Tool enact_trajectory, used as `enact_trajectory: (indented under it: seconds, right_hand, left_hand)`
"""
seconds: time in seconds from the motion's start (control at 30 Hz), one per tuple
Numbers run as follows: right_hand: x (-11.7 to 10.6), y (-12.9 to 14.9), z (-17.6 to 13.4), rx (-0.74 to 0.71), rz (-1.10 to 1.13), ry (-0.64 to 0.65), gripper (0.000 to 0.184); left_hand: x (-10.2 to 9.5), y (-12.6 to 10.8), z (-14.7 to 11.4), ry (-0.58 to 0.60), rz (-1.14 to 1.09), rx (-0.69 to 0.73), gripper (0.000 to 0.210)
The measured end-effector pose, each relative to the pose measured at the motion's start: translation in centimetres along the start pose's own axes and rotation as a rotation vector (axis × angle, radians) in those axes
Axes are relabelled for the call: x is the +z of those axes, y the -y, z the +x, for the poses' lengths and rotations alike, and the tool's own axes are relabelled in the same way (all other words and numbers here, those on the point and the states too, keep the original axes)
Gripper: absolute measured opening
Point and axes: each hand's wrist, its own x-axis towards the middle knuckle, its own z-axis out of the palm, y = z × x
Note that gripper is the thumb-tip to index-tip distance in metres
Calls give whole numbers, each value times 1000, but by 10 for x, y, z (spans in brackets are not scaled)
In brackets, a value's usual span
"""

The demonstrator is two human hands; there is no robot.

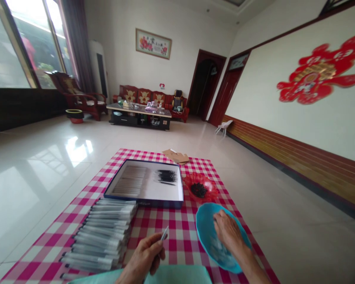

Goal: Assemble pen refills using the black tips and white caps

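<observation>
My left hand [149, 252] is closed round a slim pen [165, 233], its narrow end pointing up past the thumb. My right hand [228, 228] reaches into the blue bowl [200, 221], fingers bunched together near its inner side; whatever they grip is hidden. Pale translucent small pieces [217, 250] lie in that bowl, too blurred to name. Left of my left hand, a large pile of clear pens with dark ends [102, 232] is stacked in rows on the checked cloth.
Behind the pile stands a shallow blue-edged box [154, 204] with clear tubes [131, 179] and thin black pieces [167, 176]. A red petal-shaped bowl [211, 185] holds small black parts [198, 190]. Brown cardboard [177, 156] lies at the table's far edge.
</observation>
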Motion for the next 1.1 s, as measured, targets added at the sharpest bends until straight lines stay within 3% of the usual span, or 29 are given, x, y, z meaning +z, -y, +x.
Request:
enact_trajectory:
  seconds: [0.13, 0.33, 0.47, 0.7, 1.1]
  right_hand:
    - [-14, 33, 1, -28, 139, 60, 21]
    - [-16, 118, -17, 231, 910, 228, 28]
    - [3, 141, -29, 454, 1212, 306, 37]
    - [14, 144, -33, 503, 1297, 318, 31]
    - [-4, 144, -30, 326, 1152, 395, 31]
  left_hand:
    - [1, -3, -1, 27, 19, 10, 52]
    - [4, -5, -3, 86, 42, 21, 61]
    - [4, -8, -8, 108, 63, 24, 66]
    - [5, -7, -10, 159, 82, 17, 55]
    - [5, 5, -7, 216, 106, 23, 52]
